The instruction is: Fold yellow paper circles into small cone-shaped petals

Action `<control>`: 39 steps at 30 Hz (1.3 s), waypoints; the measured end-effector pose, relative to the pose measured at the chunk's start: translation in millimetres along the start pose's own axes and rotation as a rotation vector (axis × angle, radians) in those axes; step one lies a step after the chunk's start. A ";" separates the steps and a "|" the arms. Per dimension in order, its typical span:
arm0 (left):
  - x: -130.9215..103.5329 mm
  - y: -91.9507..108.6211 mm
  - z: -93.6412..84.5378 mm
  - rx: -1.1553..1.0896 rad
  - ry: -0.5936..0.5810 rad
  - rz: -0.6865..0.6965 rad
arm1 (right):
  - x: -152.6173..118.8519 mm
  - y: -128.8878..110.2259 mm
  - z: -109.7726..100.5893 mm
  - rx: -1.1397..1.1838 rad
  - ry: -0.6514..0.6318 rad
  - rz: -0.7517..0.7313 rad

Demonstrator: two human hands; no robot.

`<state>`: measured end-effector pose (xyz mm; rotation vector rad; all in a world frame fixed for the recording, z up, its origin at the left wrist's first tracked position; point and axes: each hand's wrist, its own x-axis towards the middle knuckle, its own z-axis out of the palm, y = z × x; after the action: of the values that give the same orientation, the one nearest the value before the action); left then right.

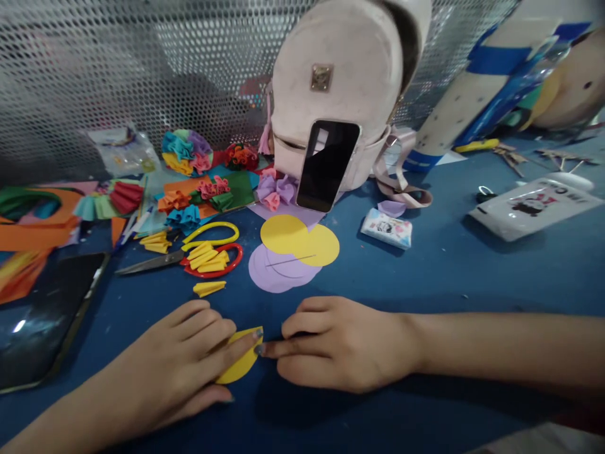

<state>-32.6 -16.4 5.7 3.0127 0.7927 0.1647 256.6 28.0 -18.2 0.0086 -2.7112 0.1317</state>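
A folded piece of yellow paper point(239, 364) lies on the blue table near its front. My left hand point(184, 359) rests on it with the index finger stretched along the paper, the thumb apart. From the right, my right hand point(343, 347) reaches in, its index fingertip touching the paper's folded edge and its other fingers partly bent. Beyond the hands, yellow paper circles point(286, 234) overlap purple paper circles point(269, 270). Scissors point(163, 260) with one yellow and one red handle loop lie to the left, with several small pleated yellow paper pieces point(207, 257) on them.
A pale backpack point(338, 69) stands at the back with an upright phone point(328, 165) leaning on it. Pleated paper flowers point(186, 151) and coloured sheets are at the back left. Another phone point(42, 315) lies left. A tissue pack point(386, 228) and white pouch point(534, 207) sit right.
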 end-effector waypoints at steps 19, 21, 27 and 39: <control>-18.3 -0.5 -7.4 0.039 0.013 -0.032 | 1.3 -1.6 -0.7 -0.001 -0.071 -0.015; -16.7 1.6 -9.0 0.041 0.001 -0.029 | 1.8 -2.0 -1.2 -0.011 -0.072 -0.018; 5.0 5.6 -11.0 0.076 -0.011 0.013 | 1.9 -5.1 -1.1 -0.045 -0.075 0.011; -5.6 -4.8 -10.7 -0.098 -0.033 -0.035 | 1.5 -6.6 0.4 -0.022 -0.074 0.029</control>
<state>-40.9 -15.1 15.6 2.9000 0.8086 0.1481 255.3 21.3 -17.3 -0.0330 -2.7869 0.1116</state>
